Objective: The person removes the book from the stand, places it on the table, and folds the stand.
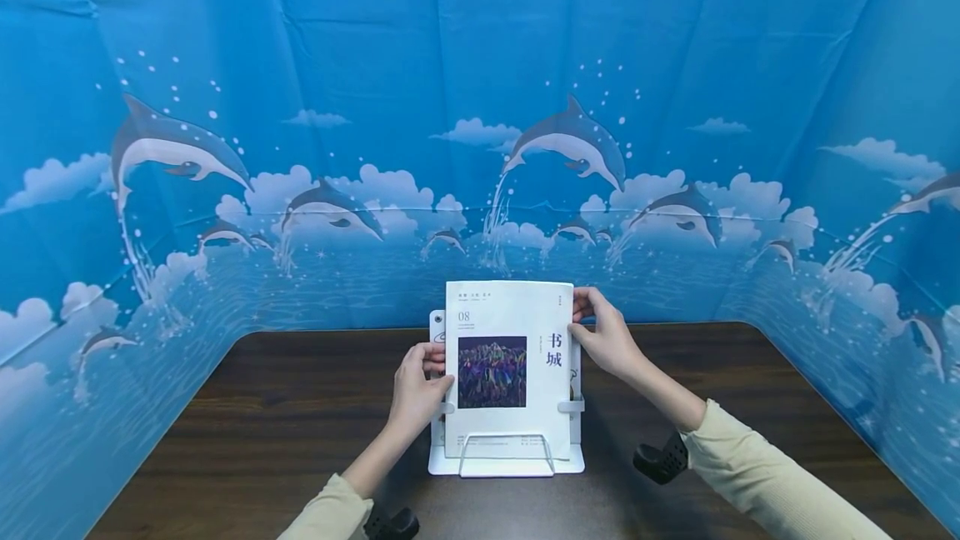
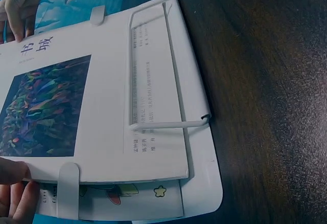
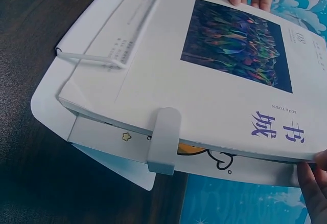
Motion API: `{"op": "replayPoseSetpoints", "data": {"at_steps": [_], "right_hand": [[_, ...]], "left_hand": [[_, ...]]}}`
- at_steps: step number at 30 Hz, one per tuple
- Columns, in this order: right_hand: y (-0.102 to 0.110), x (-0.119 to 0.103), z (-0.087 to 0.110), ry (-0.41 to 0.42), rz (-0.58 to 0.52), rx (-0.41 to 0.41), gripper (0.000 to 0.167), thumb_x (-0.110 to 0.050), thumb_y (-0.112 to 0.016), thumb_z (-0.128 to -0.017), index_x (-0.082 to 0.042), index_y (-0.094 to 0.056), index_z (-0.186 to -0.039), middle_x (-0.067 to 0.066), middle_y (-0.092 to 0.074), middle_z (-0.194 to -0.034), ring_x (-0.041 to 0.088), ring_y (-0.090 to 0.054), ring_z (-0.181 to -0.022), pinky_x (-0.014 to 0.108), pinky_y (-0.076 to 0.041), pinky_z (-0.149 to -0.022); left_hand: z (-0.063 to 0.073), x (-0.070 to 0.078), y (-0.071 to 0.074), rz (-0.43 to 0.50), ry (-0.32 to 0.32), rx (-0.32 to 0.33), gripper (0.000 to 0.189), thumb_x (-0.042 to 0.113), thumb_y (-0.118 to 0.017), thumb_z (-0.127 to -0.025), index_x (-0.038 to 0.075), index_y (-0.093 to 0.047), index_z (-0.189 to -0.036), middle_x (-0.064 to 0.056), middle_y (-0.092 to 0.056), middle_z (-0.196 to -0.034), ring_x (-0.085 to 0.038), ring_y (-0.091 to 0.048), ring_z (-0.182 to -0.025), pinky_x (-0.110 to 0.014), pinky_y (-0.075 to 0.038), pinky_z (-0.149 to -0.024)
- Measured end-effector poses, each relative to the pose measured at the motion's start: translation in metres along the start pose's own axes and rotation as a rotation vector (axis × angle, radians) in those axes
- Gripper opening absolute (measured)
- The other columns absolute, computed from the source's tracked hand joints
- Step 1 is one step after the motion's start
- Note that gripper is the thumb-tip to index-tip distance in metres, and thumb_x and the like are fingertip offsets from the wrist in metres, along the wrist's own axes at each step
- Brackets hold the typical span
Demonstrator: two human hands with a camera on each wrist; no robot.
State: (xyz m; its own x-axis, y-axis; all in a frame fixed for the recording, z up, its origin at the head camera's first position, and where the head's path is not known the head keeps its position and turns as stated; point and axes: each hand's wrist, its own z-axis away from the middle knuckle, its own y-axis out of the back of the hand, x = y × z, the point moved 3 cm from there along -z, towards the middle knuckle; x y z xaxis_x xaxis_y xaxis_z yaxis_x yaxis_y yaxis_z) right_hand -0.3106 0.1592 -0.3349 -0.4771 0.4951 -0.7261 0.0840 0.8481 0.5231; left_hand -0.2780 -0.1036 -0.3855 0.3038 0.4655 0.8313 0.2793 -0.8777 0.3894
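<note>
A white magazine (image 1: 543,390) with a dark, colourful picture on its cover stands on a white book stand (image 1: 445,465) with a cartoon-printed back plate (image 3: 225,170). A white wire bracket (image 2: 131,81) crosses its lower part, and a side clip (image 3: 164,139) overlaps each side edge. My left hand (image 1: 420,386) pinches the left edge, thumb (image 2: 13,171) at the cover and fingers curled behind. Higher up, my right hand (image 1: 606,340) holds the right edge between thumb and fingers (image 3: 309,185), which reach to the back plate.
The stand is near the far side of a dark wooden table (image 1: 300,407). A blue dolphin-print curtain (image 1: 375,107) rises around the table. Black wrist-worn devices (image 1: 662,461) hang by both forearms.
</note>
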Motion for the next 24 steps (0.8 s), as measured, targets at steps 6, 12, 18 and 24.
{"op": "replayPoseSetpoints", "data": {"at_steps": [6,12,18,24], "right_hand": [[-0.001,-0.001,0.003,-0.011,-0.002,0.018,0.045,0.006,-0.055,-0.083,0.004,-0.041,-0.126,0.013,-0.051,-0.096,0.023,-0.049,-0.087,0.036,-0.051,-0.073],[-0.004,0.000,0.007,-0.023,-0.034,0.037,0.051,0.006,-0.056,-0.082,0.002,-0.038,-0.130,0.013,-0.052,-0.097,0.024,-0.050,-0.088,0.037,-0.052,-0.075],[-0.008,0.003,0.014,-0.037,-0.057,0.058,0.049,0.008,-0.056,-0.081,0.003,-0.041,-0.128,0.013,-0.052,-0.097,0.023,-0.051,-0.087,0.035,-0.052,-0.075],[-0.014,0.011,0.025,-0.018,-0.046,0.079,0.049,0.010,-0.056,-0.078,0.005,-0.043,-0.125,0.013,-0.053,-0.096,0.023,-0.052,-0.085,0.031,-0.052,-0.070]], "left_hand": [[-0.002,-0.002,0.000,0.020,-0.007,-0.027,0.037,-0.016,-0.065,-0.070,-0.005,-0.053,-0.103,-0.015,-0.055,-0.096,-0.023,-0.057,-0.081,-0.027,-0.053,-0.067],[-0.002,-0.005,0.000,0.038,-0.006,-0.052,0.037,-0.017,-0.064,-0.071,-0.005,-0.052,-0.104,-0.016,-0.055,-0.097,-0.023,-0.057,-0.082,-0.027,-0.054,-0.068],[-0.002,-0.005,0.002,0.062,-0.016,-0.058,0.037,-0.017,-0.063,-0.070,-0.006,-0.052,-0.104,-0.017,-0.055,-0.097,-0.024,-0.057,-0.082,-0.027,-0.054,-0.068],[-0.002,-0.006,0.002,0.064,-0.025,-0.065,0.037,-0.017,-0.064,-0.071,-0.006,-0.052,-0.104,-0.017,-0.056,-0.098,-0.024,-0.058,-0.082,-0.027,-0.054,-0.068]]}}
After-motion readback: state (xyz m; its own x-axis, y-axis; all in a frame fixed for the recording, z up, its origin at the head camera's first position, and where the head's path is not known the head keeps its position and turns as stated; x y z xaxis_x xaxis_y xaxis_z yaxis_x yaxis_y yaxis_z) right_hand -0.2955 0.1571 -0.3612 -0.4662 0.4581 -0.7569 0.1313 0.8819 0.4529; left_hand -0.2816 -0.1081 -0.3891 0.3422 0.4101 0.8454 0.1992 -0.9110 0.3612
